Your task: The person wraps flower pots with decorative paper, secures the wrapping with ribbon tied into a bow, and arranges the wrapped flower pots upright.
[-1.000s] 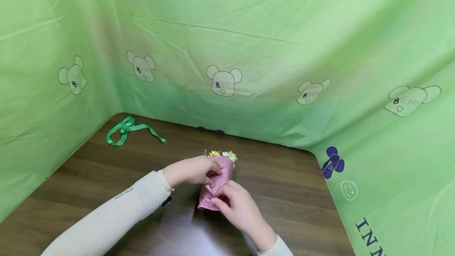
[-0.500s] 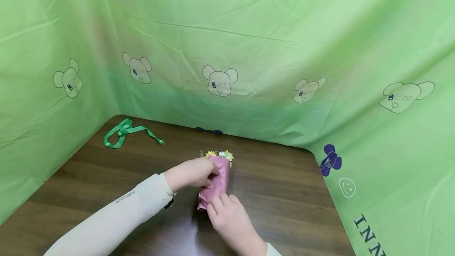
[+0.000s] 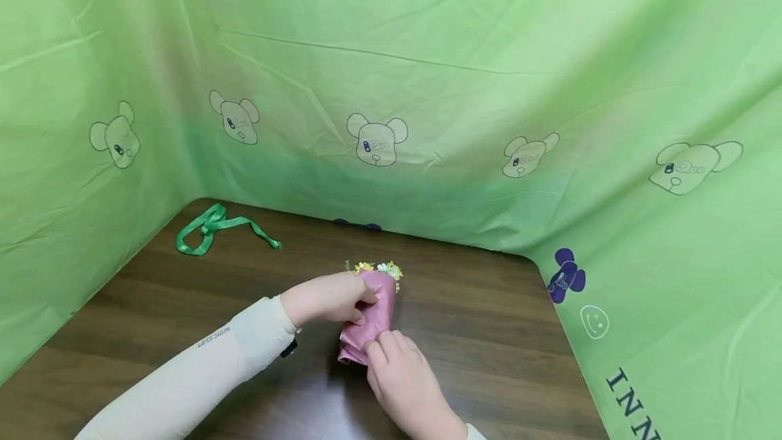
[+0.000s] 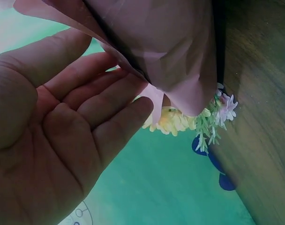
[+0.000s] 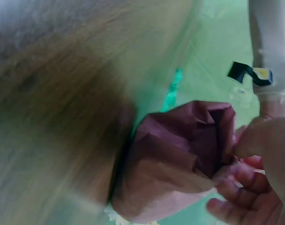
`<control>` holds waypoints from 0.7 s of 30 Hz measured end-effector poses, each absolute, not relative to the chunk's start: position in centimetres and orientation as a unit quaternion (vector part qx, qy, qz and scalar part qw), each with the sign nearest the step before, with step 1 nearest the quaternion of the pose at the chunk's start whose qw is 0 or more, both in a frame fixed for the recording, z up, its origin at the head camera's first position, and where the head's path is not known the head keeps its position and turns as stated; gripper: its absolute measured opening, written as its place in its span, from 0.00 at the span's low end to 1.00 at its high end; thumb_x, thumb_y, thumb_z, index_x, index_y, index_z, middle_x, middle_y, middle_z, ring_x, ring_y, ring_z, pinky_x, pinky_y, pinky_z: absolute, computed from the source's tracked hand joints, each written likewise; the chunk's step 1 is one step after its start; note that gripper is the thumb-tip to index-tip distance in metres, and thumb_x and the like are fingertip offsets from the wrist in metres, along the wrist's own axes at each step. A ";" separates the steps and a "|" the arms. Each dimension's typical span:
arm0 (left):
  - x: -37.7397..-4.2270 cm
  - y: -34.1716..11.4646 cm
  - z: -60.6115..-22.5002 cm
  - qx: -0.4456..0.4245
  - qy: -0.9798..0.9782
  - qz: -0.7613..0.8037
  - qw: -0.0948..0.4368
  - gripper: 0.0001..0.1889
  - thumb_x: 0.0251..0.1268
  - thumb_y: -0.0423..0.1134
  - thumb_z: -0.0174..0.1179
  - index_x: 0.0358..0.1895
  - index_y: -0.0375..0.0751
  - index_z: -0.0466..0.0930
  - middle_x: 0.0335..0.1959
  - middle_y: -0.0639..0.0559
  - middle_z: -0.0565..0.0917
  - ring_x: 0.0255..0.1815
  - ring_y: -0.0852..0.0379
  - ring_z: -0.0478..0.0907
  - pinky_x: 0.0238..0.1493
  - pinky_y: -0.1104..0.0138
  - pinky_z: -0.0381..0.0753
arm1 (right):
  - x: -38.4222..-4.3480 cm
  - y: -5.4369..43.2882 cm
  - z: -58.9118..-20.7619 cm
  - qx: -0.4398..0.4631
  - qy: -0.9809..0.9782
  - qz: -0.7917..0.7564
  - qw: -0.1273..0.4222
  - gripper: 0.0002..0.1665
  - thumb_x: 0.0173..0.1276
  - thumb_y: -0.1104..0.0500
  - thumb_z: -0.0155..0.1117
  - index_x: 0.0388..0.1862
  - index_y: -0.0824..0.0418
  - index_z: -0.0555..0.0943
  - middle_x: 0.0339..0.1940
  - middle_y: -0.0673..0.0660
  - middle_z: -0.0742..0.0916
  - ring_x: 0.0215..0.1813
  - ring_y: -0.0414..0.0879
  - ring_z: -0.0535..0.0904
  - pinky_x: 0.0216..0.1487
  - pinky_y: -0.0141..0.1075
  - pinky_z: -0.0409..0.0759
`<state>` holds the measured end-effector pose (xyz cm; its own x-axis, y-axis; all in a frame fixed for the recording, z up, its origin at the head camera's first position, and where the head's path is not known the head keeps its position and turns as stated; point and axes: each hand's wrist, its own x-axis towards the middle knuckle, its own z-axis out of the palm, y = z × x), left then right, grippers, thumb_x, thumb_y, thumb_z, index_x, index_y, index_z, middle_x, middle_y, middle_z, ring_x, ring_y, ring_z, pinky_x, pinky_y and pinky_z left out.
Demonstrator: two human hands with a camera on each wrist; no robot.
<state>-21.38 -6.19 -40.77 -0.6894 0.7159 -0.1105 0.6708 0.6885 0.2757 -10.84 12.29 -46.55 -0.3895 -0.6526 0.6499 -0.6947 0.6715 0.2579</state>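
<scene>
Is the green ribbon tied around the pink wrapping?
No, the green ribbon lies on the table near its far left corner, apart from the pink wrapping.

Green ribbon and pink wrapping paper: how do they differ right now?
The green ribbon is a narrow strip; the pink wrapping paper is much broader. The ribbon lies loosely looped; the paper is rolled around flowers. No hand touches the ribbon; the left hand touches the paper and the right hand pinches its edge. Both look thin and pliable.

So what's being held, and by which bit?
The right hand pinches the pink wrapping paper by its near rim; the left hand touches it nearer the yellow and white flowers.
</scene>
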 end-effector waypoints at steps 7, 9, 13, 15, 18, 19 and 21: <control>-21.7 -6.7 -40.9 0.375 0.915 0.108 0.104 0.20 0.62 0.40 0.73 0.58 0.43 0.87 0.52 0.52 0.89 0.46 0.61 0.81 0.52 0.66 0.81 | -10.9 12.8 -46.7 0.390 -0.834 0.040 0.388 0.14 0.73 0.61 0.44 0.28 0.58 0.75 0.29 0.51 0.74 0.30 0.49 0.72 0.33 0.38 0.72; -21.6 -6.5 -40.8 0.369 0.917 0.109 0.104 0.19 0.62 0.39 0.73 0.56 0.43 0.88 0.48 0.53 0.89 0.41 0.61 0.79 0.49 0.66 0.81 | -11.0 12.9 -46.8 0.406 -0.817 0.014 0.410 0.12 0.69 0.64 0.46 0.26 0.58 0.73 0.27 0.52 0.73 0.28 0.48 0.71 0.31 0.37 0.71; -21.3 -6.1 -40.6 0.364 0.919 0.112 0.099 0.12 0.60 0.38 0.74 0.46 0.43 0.89 0.34 0.53 0.87 0.33 0.61 0.75 0.41 0.65 0.80 | -10.9 13.4 -46.9 0.426 -0.788 -0.025 0.444 0.12 0.66 0.69 0.46 0.25 0.59 0.73 0.25 0.52 0.73 0.26 0.47 0.71 0.27 0.36 0.72; -21.2 -6.1 -40.7 0.368 0.919 0.110 0.092 0.09 0.59 0.38 0.74 0.42 0.44 0.89 0.31 0.53 0.85 0.31 0.61 0.72 0.38 0.66 0.78 | -10.8 13.6 -47.0 0.430 -0.783 -0.039 0.448 0.13 0.67 0.70 0.45 0.25 0.58 0.73 0.26 0.52 0.74 0.26 0.46 0.72 0.27 0.35 0.75; -21.1 -6.1 -41.0 0.369 0.920 0.104 0.086 0.10 0.60 0.39 0.74 0.44 0.45 0.89 0.33 0.53 0.87 0.32 0.61 0.73 0.39 0.66 0.78 | -10.6 13.8 -47.0 0.447 -0.779 -0.059 0.437 0.16 0.69 0.70 0.43 0.26 0.58 0.74 0.27 0.52 0.74 0.28 0.46 0.73 0.31 0.36 0.78; -21.0 -6.1 -41.0 0.370 0.920 0.100 0.084 0.12 0.60 0.40 0.74 0.46 0.45 0.89 0.35 0.53 0.87 0.32 0.61 0.73 0.39 0.66 0.79 | -10.6 13.8 -47.0 0.454 -0.778 -0.065 0.430 0.17 0.70 0.70 0.42 0.26 0.58 0.74 0.27 0.52 0.74 0.29 0.47 0.74 0.33 0.36 0.79; -20.8 -6.0 -41.1 0.374 0.919 0.094 0.081 0.14 0.61 0.41 0.74 0.49 0.46 0.89 0.37 0.53 0.88 0.33 0.61 0.74 0.40 0.66 0.79 | -10.4 13.9 -46.9 0.469 -0.776 -0.076 0.414 0.18 0.72 0.70 0.40 0.27 0.58 0.75 0.29 0.52 0.75 0.31 0.47 0.74 0.37 0.37 0.79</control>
